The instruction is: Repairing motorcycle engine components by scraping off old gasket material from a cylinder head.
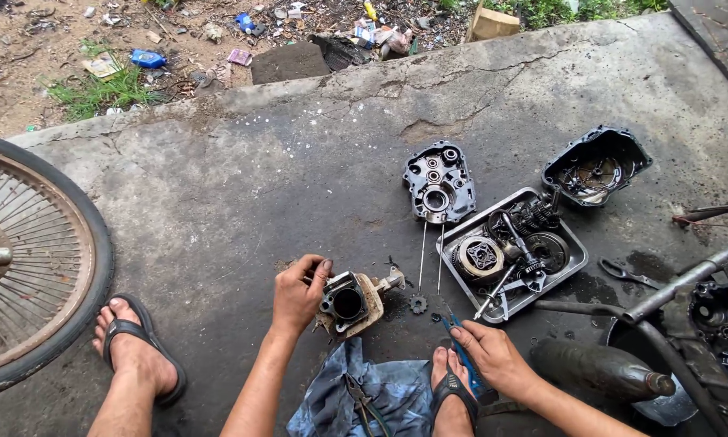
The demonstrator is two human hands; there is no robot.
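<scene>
A dark metal engine cylinder block with a round bore [347, 303] sits on a tan scrap of wood on the concrete floor [218, 194], just in front of the person's knees. The left hand [298, 293] comes in from below with the forearm angled up and the wrist bent, its fingers [322, 269] curled over the block's left top edge and gripping it, thumb on the near side. Just right of those fingers, past the block, a small toothed sprocket [417, 303] lies on the floor, and two thin long steel rods [422, 255] run away from it. The right hand [490, 354] rests low over the right sandalled foot, palm down, fingers closed loosely around a blue-handled tool [464, 356] whose tip points toward the sprocket. Beyond the right fingers stands a rectangular steel tray [570, 263] filled with gears and clutch parts. Farther out lie a grey crankcase half [438, 182] and a black engine cover [597, 166]. Below the left fingers a blue rag [380, 396] lies crumpled. Well left of them stands a spoked wheel [32, 259].
</scene>
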